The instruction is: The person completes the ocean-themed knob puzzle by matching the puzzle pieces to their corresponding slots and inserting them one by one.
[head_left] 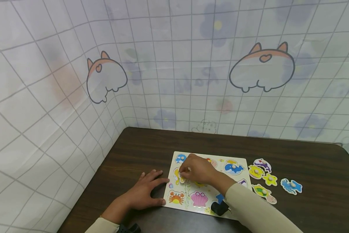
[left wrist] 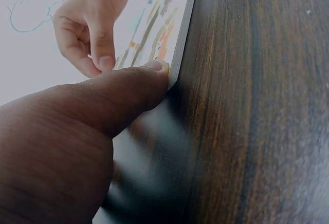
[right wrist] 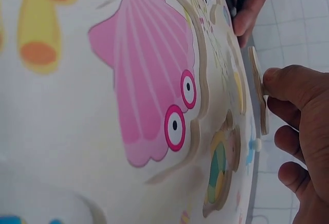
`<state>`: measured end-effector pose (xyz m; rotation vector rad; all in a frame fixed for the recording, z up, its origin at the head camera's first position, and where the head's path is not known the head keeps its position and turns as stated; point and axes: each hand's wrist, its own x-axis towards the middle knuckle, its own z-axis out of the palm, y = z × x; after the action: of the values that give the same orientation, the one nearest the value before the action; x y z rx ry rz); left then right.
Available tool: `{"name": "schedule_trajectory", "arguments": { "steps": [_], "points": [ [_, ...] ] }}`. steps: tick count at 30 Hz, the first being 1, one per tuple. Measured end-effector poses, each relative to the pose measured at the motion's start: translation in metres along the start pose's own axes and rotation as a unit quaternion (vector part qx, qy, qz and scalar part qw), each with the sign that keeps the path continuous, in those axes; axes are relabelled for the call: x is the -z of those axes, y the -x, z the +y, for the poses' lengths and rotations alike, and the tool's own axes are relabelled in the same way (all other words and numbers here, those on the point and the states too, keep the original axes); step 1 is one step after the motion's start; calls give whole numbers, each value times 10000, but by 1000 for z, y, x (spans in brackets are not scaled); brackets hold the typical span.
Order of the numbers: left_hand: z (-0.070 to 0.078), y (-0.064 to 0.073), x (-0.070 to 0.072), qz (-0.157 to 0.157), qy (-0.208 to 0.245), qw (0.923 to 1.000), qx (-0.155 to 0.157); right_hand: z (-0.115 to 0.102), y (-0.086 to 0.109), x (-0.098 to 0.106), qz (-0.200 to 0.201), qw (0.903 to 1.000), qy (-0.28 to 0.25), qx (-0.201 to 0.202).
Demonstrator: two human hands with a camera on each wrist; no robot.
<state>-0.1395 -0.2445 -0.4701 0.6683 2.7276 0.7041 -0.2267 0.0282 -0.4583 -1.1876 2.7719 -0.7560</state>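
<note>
A white peg puzzle board (head_left: 187,207) with sea-animal pictures lies on the dark wooden table. Above its left part, my right hand (head_left: 199,170) pinches a thin wooden puzzle piece (right wrist: 257,93) between thumb and fingers, over the yellow seahorse picture (head_left: 176,176). The piece stands edge-on in the right wrist view, so its printed face is hidden. My left hand (head_left: 145,191) rests with spread fingers at the board's left side, thumb touching the corner near the crab picture (head_left: 176,197). A pink shell picture (right wrist: 149,75) fills much of the right wrist view.
Right of the board lie loose knobbed pieces: a purple dolphin (head_left: 262,165), a yellow fish (head_left: 256,171), a star (head_left: 270,179), a turtle (head_left: 263,193) and a blue sea creature (head_left: 291,186). A whale piece (head_left: 233,168) sits in the board. Patterned curtains (head_left: 174,64) border the table.
</note>
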Motion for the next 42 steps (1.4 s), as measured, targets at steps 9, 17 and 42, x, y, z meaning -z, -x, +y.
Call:
{"name": "schedule_trajectory", "arguments": {
  "steps": [9, 17, 42],
  "points": [
    [1, 0, 0, 5, -37, 10000, -23, -4, -5, -6, 78, 9997, 101, 204],
    [0, 0, 0, 8, -38, 10000, -45, -9, -11, -12, -79, 9999, 0, 74],
    [2, 1, 2, 33, -37, 9999, -112, -6, -12, -19, -158, 9998, 121, 81]
  ]
}}
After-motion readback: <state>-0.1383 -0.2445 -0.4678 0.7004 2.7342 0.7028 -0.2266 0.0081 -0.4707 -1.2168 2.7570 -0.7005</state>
